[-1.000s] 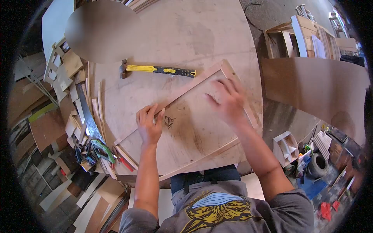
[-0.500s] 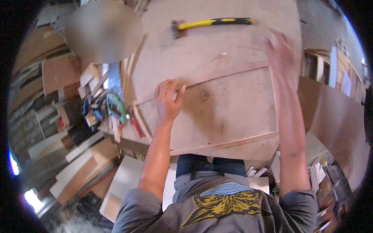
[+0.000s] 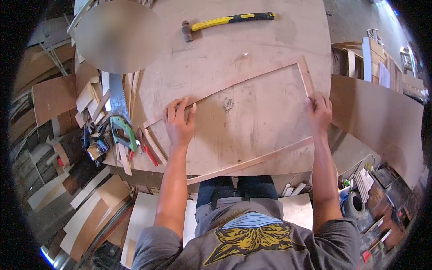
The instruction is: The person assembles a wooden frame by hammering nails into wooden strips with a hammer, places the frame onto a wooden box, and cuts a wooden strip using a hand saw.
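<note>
Thin wooden strips lie in a four-sided outline on the plywood tabletop [image 3: 265, 112]. My left hand [image 3: 179, 126] rests on the long far strip [image 3: 243, 79], its thumb and fingers apart. On the right, my right hand [image 3: 319, 111] has its fingers closed round the short side strip [image 3: 305, 77], which meets the far strip at a corner. The near strip [image 3: 252, 163] runs along the table's front edge. A short strip [image 3: 154, 145] lies at the left. Beyond the outline is a hammer [image 3: 211, 23] with a yellow and black handle.
A green-handled saw [image 3: 121, 108] lies at the left among wood scraps [image 3: 93, 101] and a red-handled tool [image 3: 150, 155]. Wooden boards [image 3: 380, 121] stand right of the table. More panels [image 3: 96, 204] are at the lower left. A blurred patch covers the upper left.
My right hand has come down from beyond the far right corner to the side strip and closed on it. The right side of the outline has shifted and tilts more. The view has moved slightly.
</note>
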### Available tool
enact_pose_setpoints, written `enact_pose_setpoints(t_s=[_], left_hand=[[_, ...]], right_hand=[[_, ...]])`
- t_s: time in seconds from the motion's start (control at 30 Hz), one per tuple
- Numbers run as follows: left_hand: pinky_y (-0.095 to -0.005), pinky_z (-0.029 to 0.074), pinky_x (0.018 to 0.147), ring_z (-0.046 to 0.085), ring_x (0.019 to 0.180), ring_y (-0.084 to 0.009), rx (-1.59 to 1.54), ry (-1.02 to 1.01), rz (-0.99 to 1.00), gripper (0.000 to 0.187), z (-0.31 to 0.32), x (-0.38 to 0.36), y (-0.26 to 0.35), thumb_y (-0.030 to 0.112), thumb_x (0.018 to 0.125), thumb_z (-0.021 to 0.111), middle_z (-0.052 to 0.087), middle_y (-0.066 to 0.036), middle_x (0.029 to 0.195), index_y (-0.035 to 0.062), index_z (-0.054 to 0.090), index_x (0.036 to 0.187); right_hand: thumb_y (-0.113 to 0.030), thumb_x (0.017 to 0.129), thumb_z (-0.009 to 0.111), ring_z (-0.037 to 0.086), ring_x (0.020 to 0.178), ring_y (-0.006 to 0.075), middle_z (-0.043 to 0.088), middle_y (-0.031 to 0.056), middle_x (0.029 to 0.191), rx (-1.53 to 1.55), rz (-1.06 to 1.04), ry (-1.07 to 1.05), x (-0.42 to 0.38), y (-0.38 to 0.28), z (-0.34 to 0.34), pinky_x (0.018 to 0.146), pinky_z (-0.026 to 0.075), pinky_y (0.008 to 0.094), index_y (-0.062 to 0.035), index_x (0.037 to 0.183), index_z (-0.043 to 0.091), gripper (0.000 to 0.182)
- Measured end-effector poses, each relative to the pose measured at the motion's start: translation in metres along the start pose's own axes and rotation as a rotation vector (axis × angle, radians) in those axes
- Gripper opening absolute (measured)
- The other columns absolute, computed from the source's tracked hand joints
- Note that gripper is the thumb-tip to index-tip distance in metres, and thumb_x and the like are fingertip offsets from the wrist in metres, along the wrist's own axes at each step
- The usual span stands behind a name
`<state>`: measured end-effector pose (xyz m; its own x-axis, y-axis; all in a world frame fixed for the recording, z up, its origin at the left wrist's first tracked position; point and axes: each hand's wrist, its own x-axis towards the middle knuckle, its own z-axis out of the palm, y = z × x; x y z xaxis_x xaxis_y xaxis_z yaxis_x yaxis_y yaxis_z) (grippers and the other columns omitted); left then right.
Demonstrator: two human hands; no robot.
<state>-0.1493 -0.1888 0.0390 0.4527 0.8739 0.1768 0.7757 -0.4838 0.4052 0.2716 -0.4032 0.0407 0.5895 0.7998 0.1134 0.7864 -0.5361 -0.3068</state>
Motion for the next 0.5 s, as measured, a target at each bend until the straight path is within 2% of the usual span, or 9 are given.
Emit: enact_pose_setpoints(t_s=[0.07,0.1,0.2,0.3,0.4,0.5], left_hand=[[-0.0482,0.047,0.101,0.059,0.116,-0.0328,0.000,-0.001,0.008,0.039,-0.001,0.000,0.001,0.034,0.096,0.075,0.063,-0.013,0.121,0.0066,0.074,0.125],[-0.0484,0.047,0.101,0.059,0.116,-0.0330,-0.001,0.001,0.012,0.040,-0.001,0.000,0.002,0.034,0.096,0.075,0.063,-0.013,0.121,0.0059,0.074,0.125],[-0.0489,0.046,0.101,0.059,0.116,-0.0337,0.002,0.016,0.019,0.042,-0.001,-0.003,-0.002,0.034,0.096,0.075,0.063,-0.014,0.121,0.0036,0.073,0.125],[-0.0489,0.046,0.101,0.059,0.116,-0.0340,0.002,-0.003,0.000,0.041,-0.006,-0.006,-0.002,0.033,0.096,0.075,0.064,-0.015,0.121,0.0025,0.073,0.124],[-0.0486,0.046,0.102,0.059,0.115,-0.0338,0.018,0.004,-0.025,0.038,-0.011,-0.011,-0.005,0.032,0.096,0.075,0.065,-0.014,0.120,0.0032,0.074,0.121],[-0.0483,0.046,0.101,0.060,0.113,-0.0335,0.018,0.021,-0.089,0.036,-0.013,-0.016,-0.011,0.031,0.096,0.075,0.066,-0.013,0.118,0.0040,0.075,0.120]], right_hand=[[-0.019,0.092,0.075,0.063,0.096,0.0369,0.069,0.0123,0.099,0.065,0.006,0.014,0.005,-0.001,0.012,0.083,0.051,0.0487,-0.0107,0.106,0.071,0.017],[-0.018,0.092,0.074,0.064,0.098,0.0374,0.069,0.0132,0.102,0.071,0.010,0.006,0.011,-0.010,0.008,0.087,0.051,0.0488,-0.0098,0.106,0.071,0.016],[-0.018,0.091,0.077,0.067,0.092,0.0334,0.071,0.0099,0.096,0.051,-0.039,0.095,0.032,-0.021,0.009,0.081,0.053,0.0463,-0.0099,0.102,0.073,0.014],[-0.018,0.090,0.077,0.067,0.094,0.0324,0.071,0.0081,0.096,0.026,-0.091,0.102,0.052,-0.028,0.012,0.082,0.053,0.0459,-0.0114,0.103,0.074,0.015],[-0.019,0.090,0.077,0.066,0.096,0.0316,0.071,0.0070,0.097,0.051,-0.032,0.071,0.063,-0.032,0.025,0.084,0.053,0.0458,-0.0119,0.105,0.074,0.016],[-0.022,0.090,0.077,0.066,0.097,0.0321,0.072,0.0077,0.098,0.061,-0.061,0.054,0.073,-0.042,0.025,0.085,0.053,0.0458,-0.0112,0.106,0.074,0.019]])
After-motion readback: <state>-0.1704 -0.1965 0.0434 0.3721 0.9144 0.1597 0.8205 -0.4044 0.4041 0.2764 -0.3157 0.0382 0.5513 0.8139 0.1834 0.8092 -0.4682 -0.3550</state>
